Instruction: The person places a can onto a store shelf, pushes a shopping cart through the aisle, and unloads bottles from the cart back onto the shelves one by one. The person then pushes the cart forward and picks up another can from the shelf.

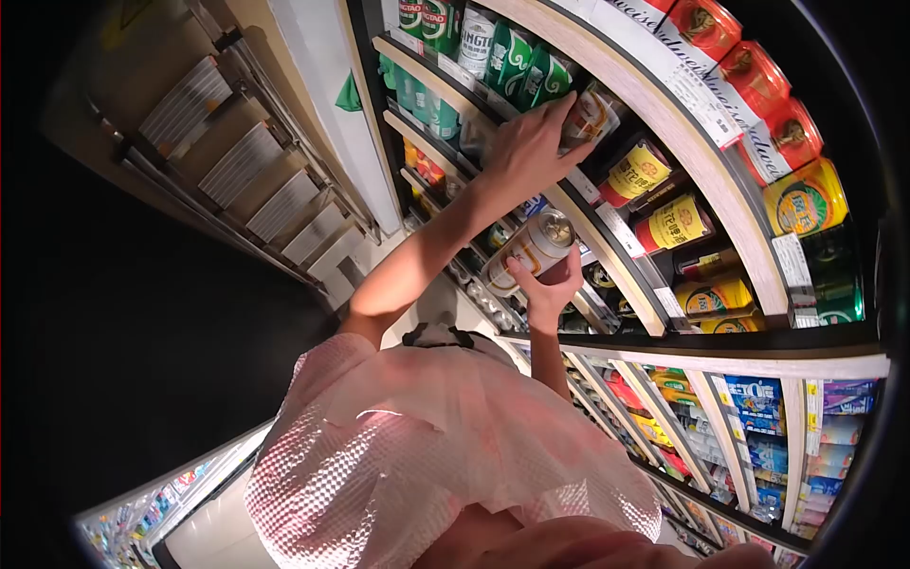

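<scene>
My left hand [531, 147] reaches up to a shelf at the upper middle. Its fingers and thumb are around a white and orange can [589, 120], which stands beside green cans [513, 64]. Lower down, my right hand [553, 289] holds a larger-looking white and gold can [531, 248] in front of the shelves. That can is tilted, with its silver top facing up and right, and the fingers behind it are partly hidden.
Yellow and red cans [680, 223] stand right of my left hand. Red cans [755, 78] fill the shelf above. Wooden shelf edges [626, 237] run diagonally past my hands. Packaged goods [755, 408] line racks at lower right. A metal ladder-like frame [275, 137] stands at left.
</scene>
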{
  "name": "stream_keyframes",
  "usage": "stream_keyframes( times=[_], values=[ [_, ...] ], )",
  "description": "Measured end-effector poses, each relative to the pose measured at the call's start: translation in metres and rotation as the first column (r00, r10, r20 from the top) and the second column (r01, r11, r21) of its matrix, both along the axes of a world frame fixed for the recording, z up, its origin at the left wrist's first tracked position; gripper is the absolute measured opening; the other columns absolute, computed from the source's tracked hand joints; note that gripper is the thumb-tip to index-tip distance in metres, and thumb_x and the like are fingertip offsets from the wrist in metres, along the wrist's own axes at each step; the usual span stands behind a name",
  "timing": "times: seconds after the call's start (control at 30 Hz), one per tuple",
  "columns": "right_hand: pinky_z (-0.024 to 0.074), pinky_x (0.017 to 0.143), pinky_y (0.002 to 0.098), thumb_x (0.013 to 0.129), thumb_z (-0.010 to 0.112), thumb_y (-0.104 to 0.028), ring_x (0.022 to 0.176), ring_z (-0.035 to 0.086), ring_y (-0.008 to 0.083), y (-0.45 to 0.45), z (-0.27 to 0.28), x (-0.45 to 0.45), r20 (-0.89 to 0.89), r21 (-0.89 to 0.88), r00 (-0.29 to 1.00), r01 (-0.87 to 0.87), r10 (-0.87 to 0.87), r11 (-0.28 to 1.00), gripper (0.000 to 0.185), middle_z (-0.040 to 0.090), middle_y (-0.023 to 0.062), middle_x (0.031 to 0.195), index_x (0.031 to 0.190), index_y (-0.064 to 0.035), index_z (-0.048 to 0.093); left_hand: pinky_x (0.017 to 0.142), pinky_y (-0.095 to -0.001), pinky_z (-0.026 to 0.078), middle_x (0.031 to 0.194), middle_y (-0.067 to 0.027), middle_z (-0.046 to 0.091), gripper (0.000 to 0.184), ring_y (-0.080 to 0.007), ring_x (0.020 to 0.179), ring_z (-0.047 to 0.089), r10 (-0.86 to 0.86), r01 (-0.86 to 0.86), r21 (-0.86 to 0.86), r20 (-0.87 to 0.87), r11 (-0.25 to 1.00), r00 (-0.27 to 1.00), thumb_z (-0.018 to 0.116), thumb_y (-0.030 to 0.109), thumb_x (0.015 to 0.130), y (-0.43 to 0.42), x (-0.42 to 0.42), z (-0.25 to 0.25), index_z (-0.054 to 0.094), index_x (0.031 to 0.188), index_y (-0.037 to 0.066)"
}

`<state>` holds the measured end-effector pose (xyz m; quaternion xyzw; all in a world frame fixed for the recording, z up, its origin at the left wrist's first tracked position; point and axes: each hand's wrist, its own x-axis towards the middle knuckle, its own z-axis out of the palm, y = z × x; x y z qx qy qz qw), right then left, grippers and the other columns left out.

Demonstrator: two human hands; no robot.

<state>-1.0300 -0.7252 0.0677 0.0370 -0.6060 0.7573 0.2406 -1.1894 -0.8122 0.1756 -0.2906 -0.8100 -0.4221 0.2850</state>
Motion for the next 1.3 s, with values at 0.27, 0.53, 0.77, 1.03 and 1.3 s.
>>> stream_keyframes(
  times=[0.27, 0.53, 0.77, 1.03, 1.3],
  values=[
    [0.0503, 0.101, 0.0380, 0.068, 0.092, -0.001, 0.111, 0.064, 0.0210, -0.002, -0.012, -0.030, 0.049, -0.004, 0.998, 0.049, -0.049, 0.999, 0.078, 0.066, 0.0107, 0.123, 0.136, 0.0029, 0.054, 0.073, -0.0499, 0.057, 0.089, -0.0206, 0.075, 0.073, -0.0427, 0.082, 0.072, -0.025, 0.028, -0.051, 0.058, 0.998, 0.998, 0.081, 0.050, 0.082, 0.011, -0.021, 0.000, 0.058, 0.133, 0.004],
    [0.0480, 0.102, 0.0374, 0.067, 0.093, -0.003, 0.110, 0.063, 0.0203, -0.017, -0.001, -0.037, 0.036, -0.022, 0.988, 0.154, -0.153, 0.988, 0.076, 0.066, 0.0098, 0.121, 0.133, 0.0009, 0.056, 0.068, -0.0482, 0.055, 0.079, -0.0185, 0.073, 0.062, -0.0380, 0.076, 0.073, -0.090, 0.102, -0.128, 0.093, 0.987, 0.992, 0.082, 0.049, 0.082, 0.029, -0.032, -0.002, 0.059, 0.123, 0.008],
    [0.0488, 0.100, 0.0373, 0.069, 0.094, -0.005, 0.107, 0.064, 0.0202, -0.024, -0.005, -0.030, 0.064, -0.044, 0.970, 0.236, -0.233, 0.971, 0.073, 0.067, 0.0104, 0.115, 0.131, 0.0013, 0.056, 0.062, -0.0465, 0.058, 0.079, -0.0150, 0.073, 0.056, -0.0355, 0.072, 0.074, -0.102, 0.105, -0.077, 0.042, 0.991, 0.994, 0.089, 0.038, 0.075, 0.032, -0.037, -0.001, 0.061, 0.113, 0.007],
    [0.0481, 0.099, 0.0365, 0.068, 0.094, -0.006, 0.107, 0.062, 0.0196, -0.031, -0.004, -0.016, 0.033, 0.030, 0.950, 0.309, -0.310, 0.951, 0.072, 0.065, 0.0095, 0.118, 0.130, 0.0013, 0.058, 0.059, -0.0457, 0.058, 0.070, -0.0184, 0.071, 0.051, -0.0382, 0.069, 0.073, 0.049, -0.045, -0.080, 0.048, 0.996, 0.998, 0.085, 0.048, 0.080, 0.025, -0.049, 0.003, 0.065, 0.101, 0.005],
    [0.0467, 0.102, 0.0356, 0.068, 0.094, -0.006, 0.108, 0.062, 0.0184, -0.033, -0.010, -0.003, 0.011, 0.118, 0.946, 0.321, -0.324, 0.940, 0.070, 0.066, 0.0076, 0.117, 0.128, 0.0005, 0.060, 0.060, -0.0479, 0.057, 0.078, -0.0250, 0.070, 0.038, -0.0439, 0.070, 0.071, 0.024, -0.024, -0.005, -0.029, 1.000, 0.999, 0.081, 0.028, 0.088, 0.040, -0.044, -0.005, 0.061, 0.092, -0.004]
  ],
)
